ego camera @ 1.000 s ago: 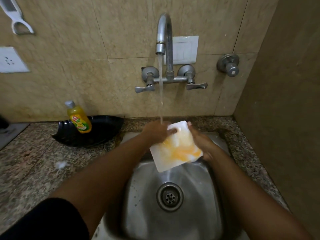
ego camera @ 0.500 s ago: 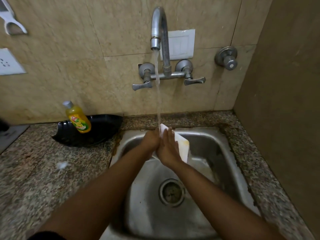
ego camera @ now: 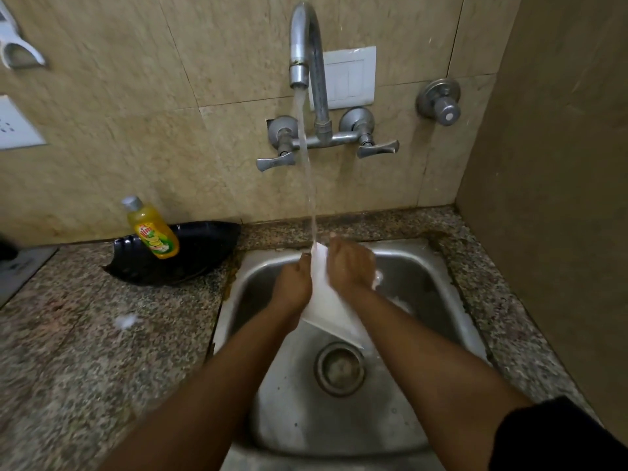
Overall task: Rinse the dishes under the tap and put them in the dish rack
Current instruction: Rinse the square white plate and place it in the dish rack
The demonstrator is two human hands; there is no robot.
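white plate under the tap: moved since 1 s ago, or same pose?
Yes. The white plate has turned from face-up to edge-on and now stands upright between the left hand and right hand, top edge meeting the tap stream.

Sink basin [ego camera: 418, 283]: both forearms and a white plate [ego camera: 326, 311] fill the middle; open steel shows near the drain [ego camera: 339, 368] and along the right wall.
Above basin: tap [ego camera: 306, 45] spout and water stream [ego camera: 307, 164] block the far centre.
Left table [ego camera: 85, 334]: black dish [ego camera: 190, 256] and yellow soap bottle [ego camera: 153, 229] crowd the far part; near part open, one foam spot [ego camera: 126, 321].
Right: brown side wall [ego camera: 550, 164] closes off, only a narrow table strip.
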